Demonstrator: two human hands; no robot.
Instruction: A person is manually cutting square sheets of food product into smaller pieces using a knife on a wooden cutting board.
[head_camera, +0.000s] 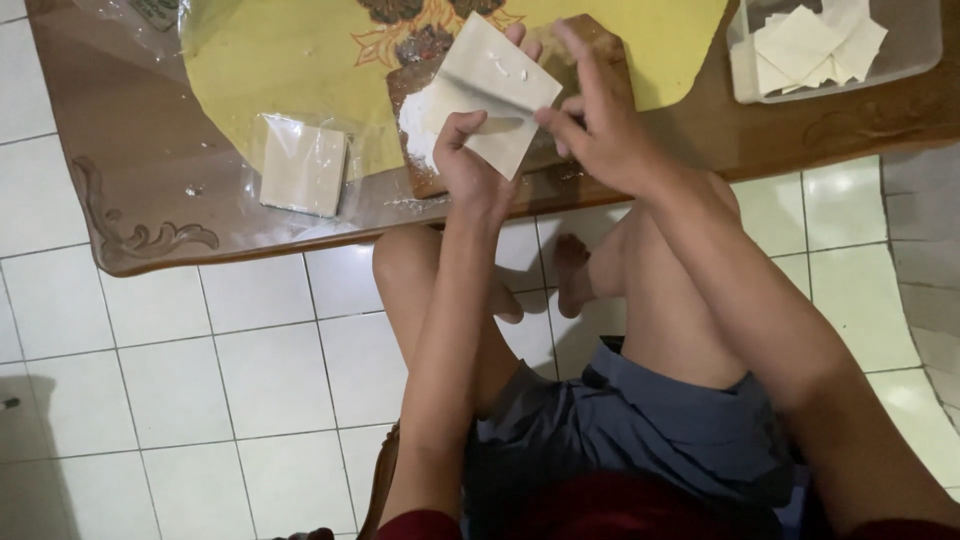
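The left hand (470, 165) grasps a thin, pale square of dough, a dumpling wrapper (495, 90), pinching its near edge between thumb and fingers so that the sheet stands tilted above the table edge. The wrapper is smooth, matte and slightly floppy, with a few small white specks near its upper part. The right hand (600, 125) is closed on the same wrapper from the other side, its fingertips (550, 118) meeting the sheet's right edge just beside the left thumb, while one finger shows behind the top corner.

Directly beneath the held sheet lies a brown wooden cutting board (425, 175), rectangular with rounded corners, dusted with a heap of white flour (415, 125) just left of the grip. Under the board spreads a yellow mat (290, 60) with a dark floral print, covered by clear, glossy plastic sheeting.

Further left of the grip, a square stack of wrappers (303, 167) sits in a crinkled transparent bag. Well to the right, a clear plastic container (900, 55) holds loose, overlapping wrapper squares.

All rests on a polished brown wooden table (120, 180) with carved scrollwork at its corner. Below the hands are the person's bare knees, grey shorts and a white tiled floor (250, 380).
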